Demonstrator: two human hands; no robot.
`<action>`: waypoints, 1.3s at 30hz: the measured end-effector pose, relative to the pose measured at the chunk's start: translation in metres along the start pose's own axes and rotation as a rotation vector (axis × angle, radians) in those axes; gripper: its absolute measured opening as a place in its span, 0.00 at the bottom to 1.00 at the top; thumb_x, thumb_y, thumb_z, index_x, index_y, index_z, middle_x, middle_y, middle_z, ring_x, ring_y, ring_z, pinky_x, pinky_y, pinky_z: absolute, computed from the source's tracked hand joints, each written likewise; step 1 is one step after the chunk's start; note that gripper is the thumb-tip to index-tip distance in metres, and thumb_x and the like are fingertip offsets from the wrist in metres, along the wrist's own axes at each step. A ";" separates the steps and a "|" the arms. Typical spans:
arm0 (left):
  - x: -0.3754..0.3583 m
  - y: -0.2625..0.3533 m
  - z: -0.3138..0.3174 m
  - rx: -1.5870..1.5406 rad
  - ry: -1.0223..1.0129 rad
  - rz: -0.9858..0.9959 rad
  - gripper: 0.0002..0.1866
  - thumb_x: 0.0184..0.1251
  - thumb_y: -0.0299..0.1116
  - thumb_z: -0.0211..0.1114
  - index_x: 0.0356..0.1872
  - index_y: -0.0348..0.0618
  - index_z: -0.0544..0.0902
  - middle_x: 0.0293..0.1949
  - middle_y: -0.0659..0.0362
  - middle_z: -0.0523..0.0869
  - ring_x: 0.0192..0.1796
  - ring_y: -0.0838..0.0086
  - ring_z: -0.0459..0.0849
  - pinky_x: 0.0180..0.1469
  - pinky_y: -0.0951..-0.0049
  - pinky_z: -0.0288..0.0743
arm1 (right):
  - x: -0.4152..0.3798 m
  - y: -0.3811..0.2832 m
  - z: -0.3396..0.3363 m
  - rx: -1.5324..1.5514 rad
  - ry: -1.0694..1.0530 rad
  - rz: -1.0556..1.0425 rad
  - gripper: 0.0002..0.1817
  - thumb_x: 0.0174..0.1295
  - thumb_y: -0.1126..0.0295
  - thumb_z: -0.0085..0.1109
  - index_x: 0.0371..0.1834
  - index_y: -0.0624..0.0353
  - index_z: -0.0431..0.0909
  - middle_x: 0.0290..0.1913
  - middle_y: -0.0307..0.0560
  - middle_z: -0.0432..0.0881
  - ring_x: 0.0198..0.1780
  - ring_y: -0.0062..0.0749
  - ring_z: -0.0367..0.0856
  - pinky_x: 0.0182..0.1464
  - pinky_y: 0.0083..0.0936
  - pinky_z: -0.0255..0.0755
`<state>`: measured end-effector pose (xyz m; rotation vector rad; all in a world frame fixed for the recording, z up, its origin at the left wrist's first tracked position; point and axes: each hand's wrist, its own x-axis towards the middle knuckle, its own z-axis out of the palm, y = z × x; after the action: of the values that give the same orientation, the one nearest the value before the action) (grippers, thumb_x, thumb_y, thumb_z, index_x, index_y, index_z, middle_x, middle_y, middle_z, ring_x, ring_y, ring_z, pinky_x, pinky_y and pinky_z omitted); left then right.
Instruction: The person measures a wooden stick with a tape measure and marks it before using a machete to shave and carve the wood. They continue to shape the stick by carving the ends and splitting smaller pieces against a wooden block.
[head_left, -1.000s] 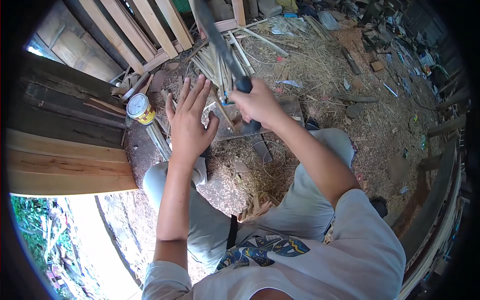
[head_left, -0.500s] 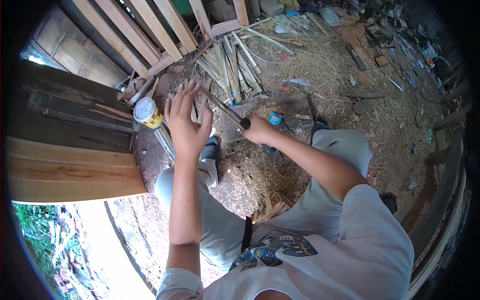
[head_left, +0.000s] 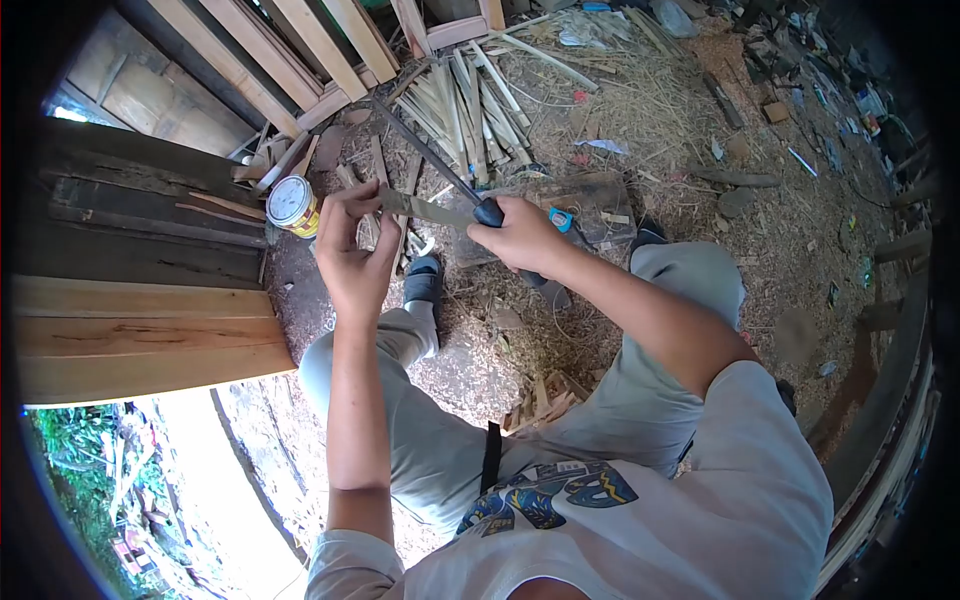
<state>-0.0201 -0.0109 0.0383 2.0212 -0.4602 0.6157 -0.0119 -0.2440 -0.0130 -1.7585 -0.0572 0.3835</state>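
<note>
My right hand is wrapped round the black handle of a long, narrow, dark-bladed tool. Its blade slants up and left from my fist, and the handle's butt sticks out below the hand. A flat greyish strip runs from my right thumb across to my left hand. The left fingers are closed on the strip's far end; what kind of thing it is, I cannot tell. Just beyond my right hand, a blue tape measure sits on a wooden board on the ground.
A pile of thin wood strips lies ahead, near a slatted wooden frame. To the left stand a lidded paint bucket and a plank wall. Shavings cover the ground, with wood scraps between my legs.
My left fingers, spread apart before, have closed on the end of the flat strip, which now shows. The long tool's tip has swung up and away, and my right hand has shifted slightly.
</note>
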 end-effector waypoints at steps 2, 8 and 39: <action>-0.004 0.002 -0.002 -0.018 -0.021 0.004 0.09 0.67 0.11 0.67 0.44 0.30 0.78 0.59 0.49 0.82 0.62 0.67 0.86 0.67 0.67 0.80 | -0.001 -0.007 -0.002 -0.060 -0.027 -0.048 0.17 0.68 0.57 0.69 0.35 0.59 0.77 0.18 0.35 0.74 0.15 0.24 0.74 0.19 0.29 0.66; -0.014 0.004 -0.011 -0.028 -0.033 -0.003 0.10 0.67 0.11 0.68 0.45 0.30 0.79 0.60 0.50 0.82 0.62 0.67 0.86 0.68 0.67 0.80 | -0.013 -0.019 -0.007 0.007 -0.101 -0.041 0.21 0.78 0.50 0.59 0.39 0.59 0.79 0.17 0.33 0.72 0.15 0.19 0.72 0.19 0.25 0.64; -0.126 0.036 0.013 -0.226 0.115 -0.294 0.18 0.74 0.17 0.62 0.58 0.40 0.67 0.52 0.57 0.74 0.49 0.74 0.82 0.51 0.72 0.81 | -0.116 0.062 0.062 0.071 0.038 -0.146 0.27 0.75 0.43 0.59 0.40 0.60 0.85 0.24 0.50 0.83 0.25 0.42 0.83 0.30 0.37 0.72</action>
<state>-0.1382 -0.0301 -0.0170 1.7834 -0.1513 0.4725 -0.1498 -0.2278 -0.0568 -1.6795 -0.1424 0.2425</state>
